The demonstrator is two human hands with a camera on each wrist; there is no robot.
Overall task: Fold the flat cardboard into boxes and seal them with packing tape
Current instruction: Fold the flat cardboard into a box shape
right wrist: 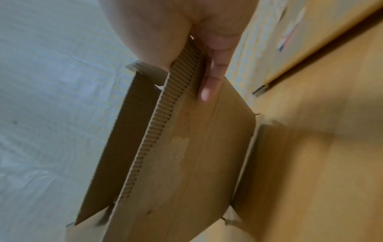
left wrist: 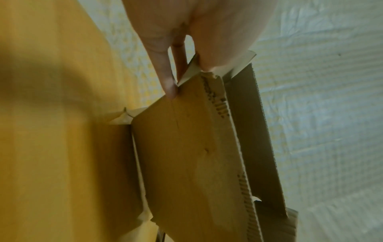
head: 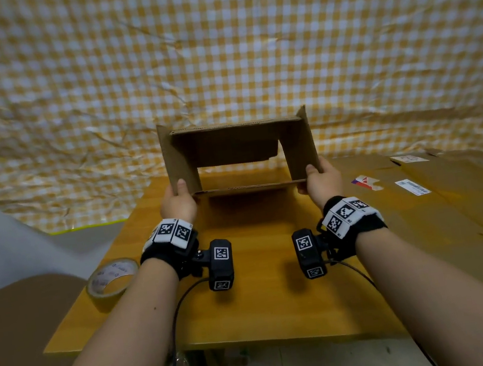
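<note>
A: While the carton (head: 238, 148) hangs above the wooden table (head: 261, 305), opened into a tube, how do we log it?

B: Item one, carton: squared up, flaps loose, no tape seen on it. Judged partly formed, not sealed.

A: Hands?

B: Left hand (head: 178, 203): thumb over the lower left flap edge, fingers (left wrist: 168, 81) straight along the underside, pinching. Right hand (head: 321, 183): same pinch on the lower right edge, with fingers (right wrist: 209, 81) laid flat beneath.

A: Tape?

B: Packing tape roll (head: 112, 280): lying on the table's left corner, well apart from both hands, untouched.

A: Stock left?

B: Flat cardboard sheets (head: 445, 215), right of table: still flat. Flap folding, sealing and the further boxes all appear outstanding.
</note>
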